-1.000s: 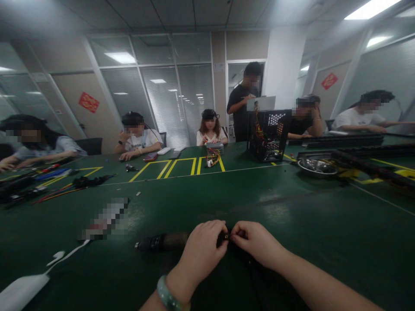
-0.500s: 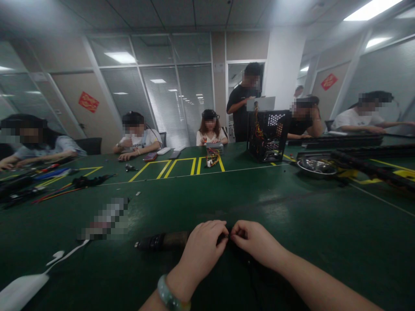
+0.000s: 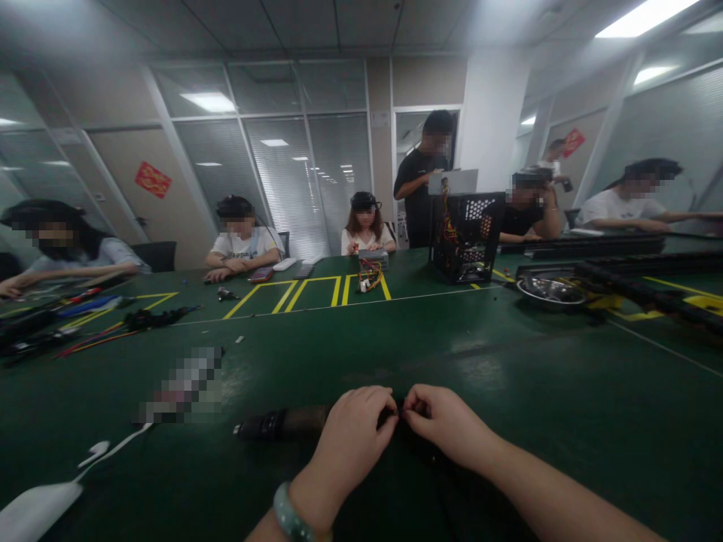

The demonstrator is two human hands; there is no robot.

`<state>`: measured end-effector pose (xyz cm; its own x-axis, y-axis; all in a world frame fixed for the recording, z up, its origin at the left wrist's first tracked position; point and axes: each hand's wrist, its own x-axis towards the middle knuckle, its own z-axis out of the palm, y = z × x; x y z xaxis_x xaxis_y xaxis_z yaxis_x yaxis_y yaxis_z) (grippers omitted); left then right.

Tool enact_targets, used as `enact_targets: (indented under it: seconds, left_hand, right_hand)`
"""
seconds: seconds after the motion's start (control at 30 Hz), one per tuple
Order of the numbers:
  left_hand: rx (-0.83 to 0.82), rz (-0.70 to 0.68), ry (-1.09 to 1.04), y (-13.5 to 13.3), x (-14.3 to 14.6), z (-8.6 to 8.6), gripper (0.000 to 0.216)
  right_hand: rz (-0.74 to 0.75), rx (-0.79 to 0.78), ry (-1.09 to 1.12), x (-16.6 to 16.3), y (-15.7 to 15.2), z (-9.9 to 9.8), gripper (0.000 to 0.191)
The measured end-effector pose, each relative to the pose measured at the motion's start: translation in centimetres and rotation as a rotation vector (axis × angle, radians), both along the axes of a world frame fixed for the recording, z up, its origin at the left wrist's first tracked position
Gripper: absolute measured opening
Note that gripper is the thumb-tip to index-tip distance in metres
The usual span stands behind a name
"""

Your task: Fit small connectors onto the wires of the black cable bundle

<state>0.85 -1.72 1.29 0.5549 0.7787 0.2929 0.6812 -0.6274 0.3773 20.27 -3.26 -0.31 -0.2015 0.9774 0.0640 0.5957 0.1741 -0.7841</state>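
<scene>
My left hand (image 3: 355, 436), with a jade-like bangle (image 3: 291, 513) on its wrist, is closed in a pinch over the right part of a dark, long cylindrical tool (image 3: 305, 421). The tool lies on the green table with its narrow metal tip to the left; its other end is hidden behind my hand. My right hand (image 3: 446, 421) is also pinched, fingertips almost meeting those of the left. Whatever sits between the fingers is too small and dark to name. Below my right hand a dark cord-like shape is barely visible against the table.
A blurred-out phone-like object (image 3: 181, 384) with a white cable lies left, near a white case-like thing (image 3: 42, 508). Loose cables (image 3: 158, 316) lie farther left. Ahead are a power supply (image 3: 373, 260), a black computer case (image 3: 466, 237) and a metal bowl (image 3: 550, 290). Several people sit opposite.
My hands stay pinched in nearly the same place. Across the table, one person's arm has lowered to the tabletop, and someone walking at the back right has come into view.
</scene>
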Motion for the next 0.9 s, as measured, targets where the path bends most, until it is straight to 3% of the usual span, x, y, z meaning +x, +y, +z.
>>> enact_targets:
  seconds: [0.4,0.73,0.9]
  left_hand:
    - [-0.003,0.011,-0.001,-0.09,0.26,0.05,0.018]
    - [0.034,0.002,-0.005,0.07,0.02,0.08,0.007]
    - [0.025,0.011,-0.001,0.06,0.00,0.23,0.013]
  right_hand:
    - [0.013,0.002,0.003,0.10,0.20,-0.28,0.011]
    - [0.012,-0.001,0.014,0.03,0.20,-0.33,0.010]
    - [0.016,-0.007,0.006,0.10,0.11,-0.06,0.011]
